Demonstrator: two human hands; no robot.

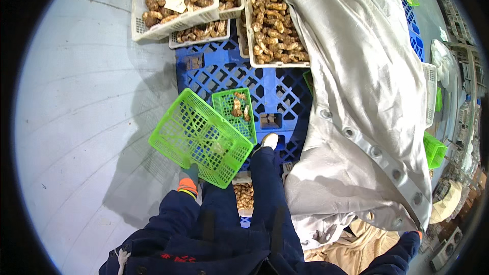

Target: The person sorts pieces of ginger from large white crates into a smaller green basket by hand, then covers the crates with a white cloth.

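My left hand, in a grey glove with an orange and yellow cuff, is closed on the near rim of a green plastic basket. This basket is tilted, and little shows inside it. Beyond it lies another green basket with a few brown mushrooms. At the lower right, my right hand is at the corner of a silver-grey sheet. The sheet is drawn taut toward that hand, whose fingers are mostly hidden. Metal eyelets line the sheet's edge.
Blue plastic pallets lie underfoot, with my white shoe on one. White crates full of mushrooms stand at the far side, another crate partly under the sheet. A crate of small mushrooms sits between my legs. Green baskets stand right.
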